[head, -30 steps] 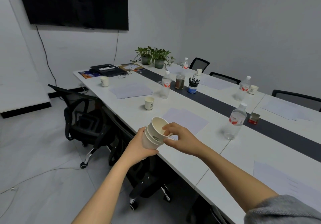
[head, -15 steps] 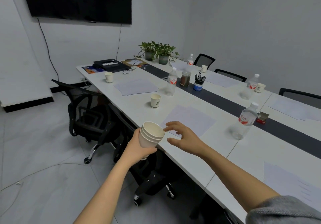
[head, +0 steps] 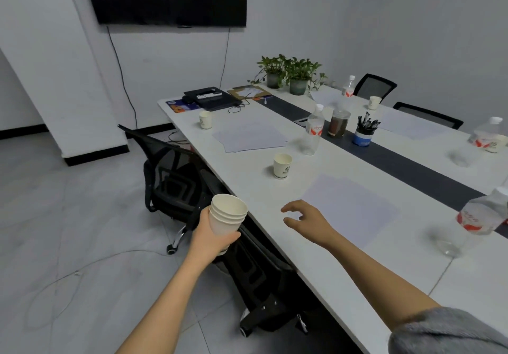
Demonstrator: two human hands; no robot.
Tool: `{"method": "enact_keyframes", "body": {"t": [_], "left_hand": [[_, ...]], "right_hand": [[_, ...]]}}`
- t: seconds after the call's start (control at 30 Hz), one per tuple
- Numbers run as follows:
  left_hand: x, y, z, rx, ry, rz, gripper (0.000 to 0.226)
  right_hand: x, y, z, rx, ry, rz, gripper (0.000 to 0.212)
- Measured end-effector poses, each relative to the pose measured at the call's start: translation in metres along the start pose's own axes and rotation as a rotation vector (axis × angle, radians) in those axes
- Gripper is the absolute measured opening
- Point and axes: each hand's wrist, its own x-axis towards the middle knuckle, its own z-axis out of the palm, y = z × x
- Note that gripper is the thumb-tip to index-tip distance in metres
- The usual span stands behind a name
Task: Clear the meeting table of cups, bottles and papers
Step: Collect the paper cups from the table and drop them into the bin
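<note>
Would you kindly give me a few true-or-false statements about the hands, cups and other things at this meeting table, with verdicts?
1. The left hand grips a stack of paper cups. True.
2. The right hand holds a bottle. False: it holds nothing, fingers loosely spread over the table.
3. A single paper cup stands upright on the table. True.
4. The pen holder lies on the floor. False: it stands on the table's dark strip.
5. A sheet of paper lies flat just beyond the right hand. True.
</note>
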Motion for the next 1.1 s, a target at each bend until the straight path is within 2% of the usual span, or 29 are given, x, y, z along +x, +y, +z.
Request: {"method": "enact_keyframes", "body": {"t": [0.37,0.5,0.6,0.7,0.9,1.1], "left_hand": [[0.137,0.037,0.008,-0.010,0.131,-0.041,0.079],[0.170,0.027,0.007,-0.008,0.157,-0.081,0.085],[0.186,0.014,0.001,0.025,0.127,-0.134,0.069],[0.193,0.013,-0.004,-0.007,0.170,-0.125,0.036],[0.212,0.007,-0.020,0.033,0.170,-0.156,0.067],[0.246,0.011,-0.042,0.084,0.061,-0.173,0.070]], "right_hand": [[0.165,0.037,-0.016,-0.048,0.047,0.130,0.027],[0.205,0.049,-0.019,-0.109,0.050,0.140,0.032],[0.227,0.058,-0.018,-0.156,0.046,0.147,0.034],[0.242,0.062,-0.015,-0.205,0.031,0.175,0.037],[0.272,0.064,-0.008,-0.326,-0.048,0.248,0.042],[0.287,0.059,0.005,-0.236,-0.033,0.423,0.036]]}}
